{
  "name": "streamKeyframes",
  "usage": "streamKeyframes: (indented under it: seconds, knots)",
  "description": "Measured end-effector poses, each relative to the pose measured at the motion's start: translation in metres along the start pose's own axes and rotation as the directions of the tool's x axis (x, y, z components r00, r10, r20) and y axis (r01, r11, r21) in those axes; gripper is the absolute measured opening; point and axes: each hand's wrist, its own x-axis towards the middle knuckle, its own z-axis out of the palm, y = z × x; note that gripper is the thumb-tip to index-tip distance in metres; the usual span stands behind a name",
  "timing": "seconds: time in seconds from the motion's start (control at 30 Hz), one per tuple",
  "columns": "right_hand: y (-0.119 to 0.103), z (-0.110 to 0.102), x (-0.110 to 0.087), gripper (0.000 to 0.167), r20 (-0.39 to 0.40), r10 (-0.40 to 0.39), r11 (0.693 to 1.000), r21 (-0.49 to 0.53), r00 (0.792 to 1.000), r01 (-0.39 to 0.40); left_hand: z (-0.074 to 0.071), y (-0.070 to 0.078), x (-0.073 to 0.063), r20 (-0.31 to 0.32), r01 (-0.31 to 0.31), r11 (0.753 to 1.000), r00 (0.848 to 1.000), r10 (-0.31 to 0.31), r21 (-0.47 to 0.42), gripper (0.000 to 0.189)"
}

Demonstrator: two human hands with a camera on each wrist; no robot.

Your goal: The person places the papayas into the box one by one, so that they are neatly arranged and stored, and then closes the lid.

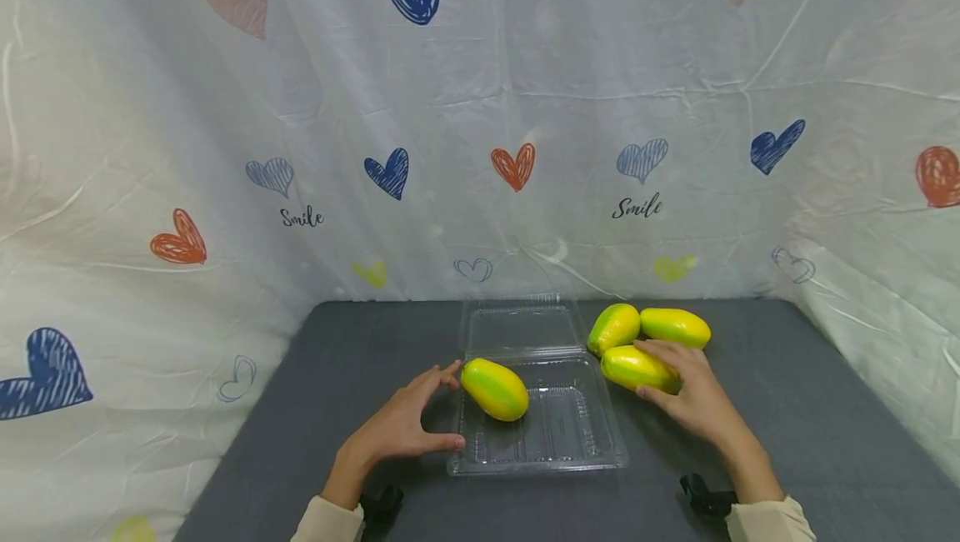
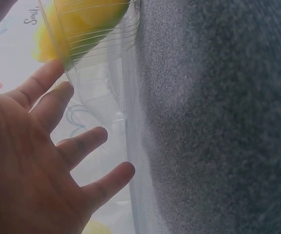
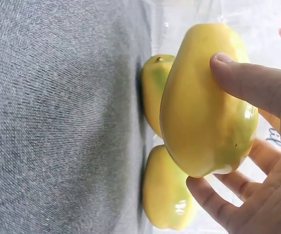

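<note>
My right hand [image 1: 693, 388] grips a yellow-green papaya [image 1: 637, 368], thumb on one side and fingers round the other. In the right wrist view this papaya [image 3: 203, 107] shows large, its underside clear of the grey cloth. Another papaya [image 1: 495, 390] lies tilted in the left part of a clear plastic clamshell box [image 1: 555, 417], whose lid [image 1: 521, 329] is folded back. At the box's left edge my left hand [image 1: 408, 421] has its fingers spread, with fingertips right at the rim. The left wrist view shows these fingers [image 2: 50, 105] extended beside the clear wall.
Two more papayas, one upright-leaning [image 1: 615, 328] and one lying sideways [image 1: 675, 326], rest behind the right hand. A dark grey cloth [image 1: 360, 350] covers the table. Behind it hangs a white curtain [image 1: 450, 108] printed with hearts.
</note>
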Motion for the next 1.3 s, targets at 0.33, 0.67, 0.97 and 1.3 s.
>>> streamKeyframes:
  seconds: [0.33,0.67,0.97,1.3]
  knots:
    - [-0.008,-0.007,0.003,0.067,-0.03,-0.008,1.0,0.008,1.0,0.008,0.0,0.002,0.0,-0.002,0.004,1.0,1.0,-0.004,0.007,0.067]
    - [-0.021,0.001,0.011,0.068,-0.056,-0.003,0.999,0.034,0.998,0.005,0.0,0.003,-0.001,-0.002,0.007,1.0,1.0,-0.007,0.009,0.066]
    - [-0.033,0.011,0.016,0.068,-0.031,0.009,0.996,0.087,0.999,-0.006,0.0,0.004,0.0,-0.001,0.002,1.0,1.0,-0.002,0.01,0.066]
    - [-0.046,0.023,0.021,0.066,-0.004,0.008,0.994,0.107,1.0,-0.007,0.0,0.005,0.0,0.001,0.007,1.0,1.0,-0.007,0.006,0.064]
